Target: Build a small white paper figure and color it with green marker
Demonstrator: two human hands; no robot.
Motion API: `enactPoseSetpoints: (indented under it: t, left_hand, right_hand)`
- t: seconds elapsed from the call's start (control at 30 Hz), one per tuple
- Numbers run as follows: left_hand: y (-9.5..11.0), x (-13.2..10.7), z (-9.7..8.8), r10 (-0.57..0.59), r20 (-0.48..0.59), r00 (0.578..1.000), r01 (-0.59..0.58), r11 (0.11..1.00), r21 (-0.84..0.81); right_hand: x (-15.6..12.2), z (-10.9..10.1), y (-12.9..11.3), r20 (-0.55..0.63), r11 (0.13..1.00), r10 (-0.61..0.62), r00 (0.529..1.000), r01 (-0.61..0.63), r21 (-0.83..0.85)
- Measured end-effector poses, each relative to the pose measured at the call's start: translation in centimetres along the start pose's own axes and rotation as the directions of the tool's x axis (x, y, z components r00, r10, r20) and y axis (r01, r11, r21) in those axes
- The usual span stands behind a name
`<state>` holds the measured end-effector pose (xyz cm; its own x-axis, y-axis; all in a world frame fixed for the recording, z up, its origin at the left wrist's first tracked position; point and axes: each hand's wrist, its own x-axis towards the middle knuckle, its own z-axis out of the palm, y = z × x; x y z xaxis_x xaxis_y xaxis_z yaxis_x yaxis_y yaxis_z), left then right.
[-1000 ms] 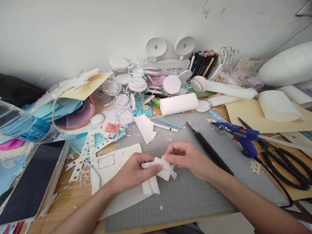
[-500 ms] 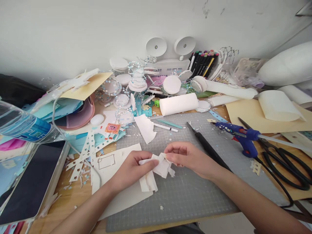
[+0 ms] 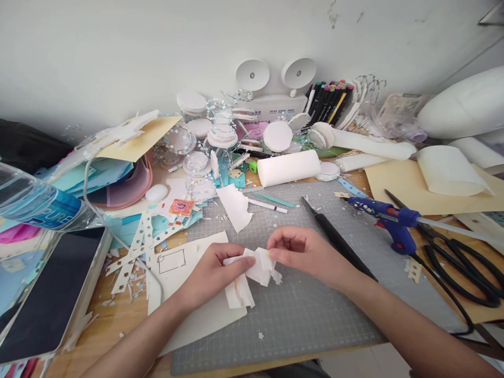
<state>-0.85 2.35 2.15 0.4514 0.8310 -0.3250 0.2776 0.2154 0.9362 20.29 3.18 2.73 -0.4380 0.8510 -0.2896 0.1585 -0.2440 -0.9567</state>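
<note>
Between thumb and fingers, my left hand (image 3: 220, 268) pinches a small folded piece of white paper (image 3: 260, 270) with uneven edges. My right hand (image 3: 297, 252) is closed at the paper's upper right corner, thumb and fingertip pressed together on it. Below my left hand, another white paper scrap (image 3: 241, 294) with a brownish mark lies over a larger white sheet (image 3: 200, 328). A rectangle is drawn on that sheet. Under both hands spreads the grey cutting mat (image 3: 299, 325). A torn white paper strip (image 3: 235, 207) rests farther back on the mat.
A black-handled tool (image 3: 340, 244) lies right of my hands. Beyond it are a blue glue gun (image 3: 388, 215) and black scissors (image 3: 460, 262). A phone (image 3: 51, 289) and a water bottle (image 3: 43, 202) are at left. White rolls (image 3: 289, 168) and several white discs crowd the back.
My right hand has shifted very slightly up and right at the paper's corner. My left hand keeps its pinch, almost unmoved.
</note>
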Motion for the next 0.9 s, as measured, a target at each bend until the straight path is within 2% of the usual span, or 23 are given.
enactPoseSetpoints:
  t: [0.3,0.47,0.67,0.9]
  left_hand:
    - [0.16,0.08,0.27,0.007,-0.052,0.999,-0.009,1.0,-0.029]
    - [-0.1,0.05,0.13,0.009,-0.045,0.999,-0.012,0.999,-0.053]
    - [-0.27,-0.04,-0.04,0.019,-0.012,1.0,-0.02,0.992,-0.121]
    - [0.09,0.03,0.45,0.022,-0.126,0.992,-0.026,0.999,-0.027]
  right_hand:
    - [0.04,0.1,-0.15,-0.008,1.0,-0.012,1.0,0.012,-0.006]
    - [-0.01,0.21,-0.12,-0.052,0.995,0.017,0.999,-0.012,0.097]
    - [0.1,0.36,0.06,-0.038,0.979,0.037,0.999,-0.029,0.203]
    - [-0.02,0.76,-0.25,-0.031,0.985,0.015,0.999,-0.009,0.172]
